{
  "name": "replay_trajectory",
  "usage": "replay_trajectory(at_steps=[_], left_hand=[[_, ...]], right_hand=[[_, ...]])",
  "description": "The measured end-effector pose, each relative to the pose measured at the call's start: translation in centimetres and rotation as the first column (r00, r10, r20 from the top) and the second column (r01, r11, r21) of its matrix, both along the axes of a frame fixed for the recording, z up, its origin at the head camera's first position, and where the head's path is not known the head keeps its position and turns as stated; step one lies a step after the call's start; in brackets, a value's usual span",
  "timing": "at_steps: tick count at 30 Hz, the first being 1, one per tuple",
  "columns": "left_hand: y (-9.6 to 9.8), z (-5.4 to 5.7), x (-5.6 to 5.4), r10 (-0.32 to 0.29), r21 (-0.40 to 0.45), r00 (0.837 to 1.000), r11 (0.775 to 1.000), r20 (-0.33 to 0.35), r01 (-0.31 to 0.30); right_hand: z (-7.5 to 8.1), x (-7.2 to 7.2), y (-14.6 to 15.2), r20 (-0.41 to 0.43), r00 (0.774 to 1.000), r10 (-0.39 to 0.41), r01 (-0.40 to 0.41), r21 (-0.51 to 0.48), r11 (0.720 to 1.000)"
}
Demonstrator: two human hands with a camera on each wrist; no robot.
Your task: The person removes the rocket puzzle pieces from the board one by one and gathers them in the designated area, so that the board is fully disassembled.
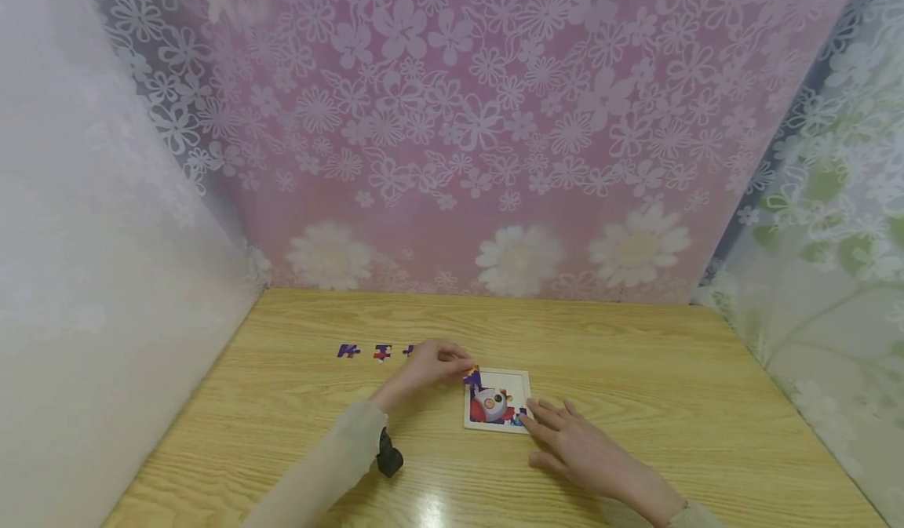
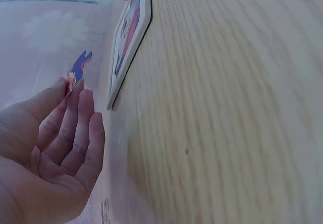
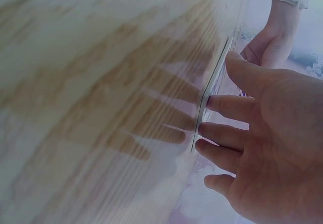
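The jigsaw looks partly filled, by my judgement past its start but not finished. The square puzzle frame (image 1: 487,427) lies on the wooden desk (image 1: 247,402), with joined pieces (image 1: 489,406) showing part of a cartoon face and a red patch across its lower left, and a bluish piece (image 1: 519,416) in the lower right. White backing is bare along much of the top and the upper right, so that stretch seems to be what is left. The left hand (image 1: 431,362) pinches a purple-and-orange piece (image 1: 472,376) between thumb and fingertip at the frame's upper-left corner; the left wrist view shows it tilted and apart from the frame, so it is not yet seated. The right hand (image 1: 582,446) grips nothing, its fingers extended and spread, fingertips at the frame's right edge. Three loose pieces (image 1: 382,352) wait in a row on the left; the left hand partly covers one, and whether it hides more I cannot tell.
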State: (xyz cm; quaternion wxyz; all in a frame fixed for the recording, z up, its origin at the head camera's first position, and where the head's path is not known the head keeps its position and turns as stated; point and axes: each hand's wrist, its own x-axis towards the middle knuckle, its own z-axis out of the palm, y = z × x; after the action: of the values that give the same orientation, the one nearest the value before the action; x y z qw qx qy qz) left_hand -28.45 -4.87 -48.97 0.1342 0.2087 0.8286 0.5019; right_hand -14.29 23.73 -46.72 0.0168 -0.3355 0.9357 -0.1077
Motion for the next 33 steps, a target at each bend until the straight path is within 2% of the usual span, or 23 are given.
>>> replay_trajectory(at_steps=[8,13,19,27,33], left_hand=[[-1.9,-0.5,-0.4,0.033,-0.016,0.999,0.999,-0.013,-0.033],[-3.2,-0.3,-0.5,0.050,-0.009,0.999,0.999,-0.007,-0.050],[-4.8,0.2,-0.2,0.085,-0.046,0.995,0.995,-0.042,-0.087],[-6.7,0.6,0.3,0.085,-0.073,0.996,0.994,-0.029,-0.087],[-7.6,0.8,0.4,0.088,-0.138,0.996,0.986,-0.031,-0.091]], right_hand=[[0.0,0.0,0.0,-0.004,1.000,0.005,-0.005,0.000,1.000],[0.0,0.1,0.0,-0.010,1.000,0.005,-0.005,0.001,1.000],[0.3,0.2,0.0,0.030,1.000,-0.003,0.003,-0.009,1.000],[0.4,0.1,0.0,0.049,0.999,-0.006,0.007,-0.013,1.000],[0.4,0.1,0.0,0.049,0.999,-0.007,0.008,-0.007,1.000]])
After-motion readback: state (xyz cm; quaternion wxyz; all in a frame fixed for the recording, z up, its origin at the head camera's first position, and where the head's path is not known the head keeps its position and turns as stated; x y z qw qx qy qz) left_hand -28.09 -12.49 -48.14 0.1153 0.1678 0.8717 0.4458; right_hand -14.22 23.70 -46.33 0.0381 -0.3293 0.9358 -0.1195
